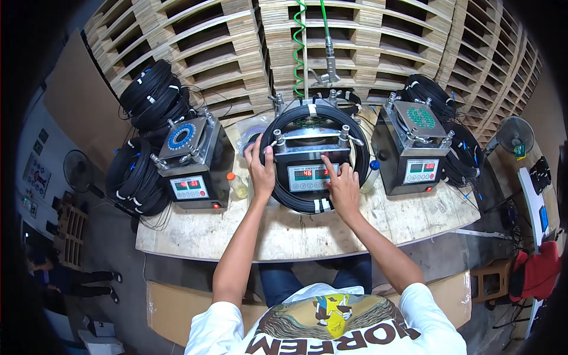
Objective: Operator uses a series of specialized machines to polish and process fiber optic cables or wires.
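Observation:
A large coil of black cable (360, 148), tied with white bands, hangs around the middle bench machine. That machine has a metal top with corner clamps and a front control panel (305, 184) with red lit digits and a row of buttons. My left hand (261, 173) grips the coil's left side, thumb and fingers around it. My right hand (344, 186) is in front of the panel's right part, its index finger stretched up over the display and the other fingers apart; it holds nothing. Whether the fingertip presses the panel I cannot tell.
Similar machines stand at left (192, 160) and right (409, 154), with black cable coils (139, 177) beside them. Small bottles with an orange cap (231, 176) and a blue cap (374, 166) flank the middle machine. A green air hose with a metal nozzle (331, 66) hangs behind.

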The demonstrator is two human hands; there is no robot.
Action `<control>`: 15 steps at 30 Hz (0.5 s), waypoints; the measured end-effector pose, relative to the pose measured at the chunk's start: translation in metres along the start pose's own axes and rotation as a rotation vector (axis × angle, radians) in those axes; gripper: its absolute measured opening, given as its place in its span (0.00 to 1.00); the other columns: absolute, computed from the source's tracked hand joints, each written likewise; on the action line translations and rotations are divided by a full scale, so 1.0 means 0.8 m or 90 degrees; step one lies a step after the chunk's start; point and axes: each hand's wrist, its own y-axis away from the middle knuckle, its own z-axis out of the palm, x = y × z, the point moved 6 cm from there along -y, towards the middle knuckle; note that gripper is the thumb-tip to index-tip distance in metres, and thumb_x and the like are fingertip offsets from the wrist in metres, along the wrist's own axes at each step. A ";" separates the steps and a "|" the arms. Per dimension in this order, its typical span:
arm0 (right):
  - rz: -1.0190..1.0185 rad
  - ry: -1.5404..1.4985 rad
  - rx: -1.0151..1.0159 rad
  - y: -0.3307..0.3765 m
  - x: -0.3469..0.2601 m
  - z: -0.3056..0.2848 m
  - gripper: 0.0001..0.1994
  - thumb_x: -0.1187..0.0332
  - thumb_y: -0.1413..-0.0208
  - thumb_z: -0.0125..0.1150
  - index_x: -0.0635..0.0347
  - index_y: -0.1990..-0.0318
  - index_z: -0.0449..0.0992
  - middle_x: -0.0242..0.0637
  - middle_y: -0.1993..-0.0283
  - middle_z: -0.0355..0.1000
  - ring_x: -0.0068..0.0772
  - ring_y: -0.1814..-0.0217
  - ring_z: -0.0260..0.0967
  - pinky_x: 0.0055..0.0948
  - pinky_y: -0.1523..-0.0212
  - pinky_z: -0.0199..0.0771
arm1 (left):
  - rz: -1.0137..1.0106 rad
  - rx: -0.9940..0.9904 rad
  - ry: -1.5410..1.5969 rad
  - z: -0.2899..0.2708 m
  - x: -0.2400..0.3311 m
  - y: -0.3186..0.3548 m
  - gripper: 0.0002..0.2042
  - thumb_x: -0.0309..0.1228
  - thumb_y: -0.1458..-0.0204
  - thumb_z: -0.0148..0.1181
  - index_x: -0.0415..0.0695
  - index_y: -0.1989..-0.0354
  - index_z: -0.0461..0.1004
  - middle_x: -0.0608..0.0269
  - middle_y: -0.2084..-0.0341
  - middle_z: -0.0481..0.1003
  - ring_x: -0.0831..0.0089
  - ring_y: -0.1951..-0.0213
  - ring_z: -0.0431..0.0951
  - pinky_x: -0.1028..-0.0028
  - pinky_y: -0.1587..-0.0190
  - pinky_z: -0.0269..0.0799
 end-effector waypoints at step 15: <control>0.108 -0.350 0.181 -0.001 0.046 -0.036 0.23 0.74 0.46 0.60 0.56 0.40 0.68 0.45 0.57 0.63 0.46 0.54 0.65 0.38 0.50 0.67 | -0.073 -0.078 -0.003 -0.002 -0.012 0.016 0.38 0.46 0.45 0.63 0.46 0.30 0.53 0.42 0.41 0.61 0.51 0.37 0.62 0.62 0.35 0.58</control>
